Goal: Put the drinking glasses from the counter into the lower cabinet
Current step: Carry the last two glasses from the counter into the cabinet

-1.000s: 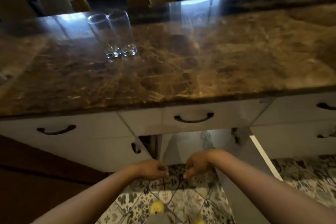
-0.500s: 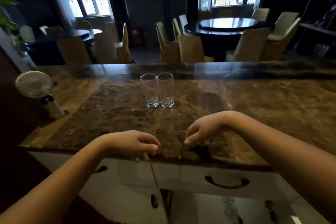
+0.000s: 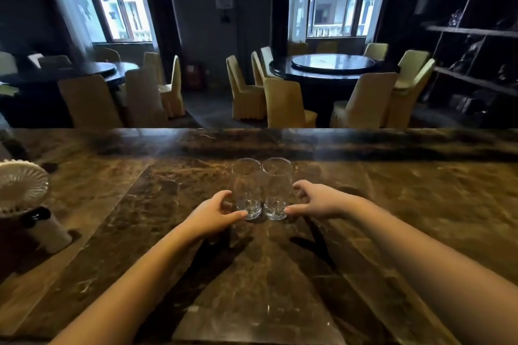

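Observation:
Two clear, empty drinking glasses stand upright and side by side on the brown marble counter (image 3: 173,232). The left glass (image 3: 247,190) has my left hand (image 3: 213,213) curved around its left side, thumb tip at its base, fingers spread and not closed on it. The right glass (image 3: 276,190) has my right hand (image 3: 316,200) cupped at its right side, thumb by its base, fingers apart. The lower cabinet is out of view below the counter's near edge.
A small white fan (image 3: 23,199) on a stand sits on the counter at the far left. Beyond the counter are round dark tables (image 3: 333,66) with yellow-covered chairs (image 3: 283,103), and dark shelves (image 3: 476,31) on the right.
The view rose from the cabinet fronts to the counter top. Both hands came up from below the counter and reached forward to either side of the two glasses.

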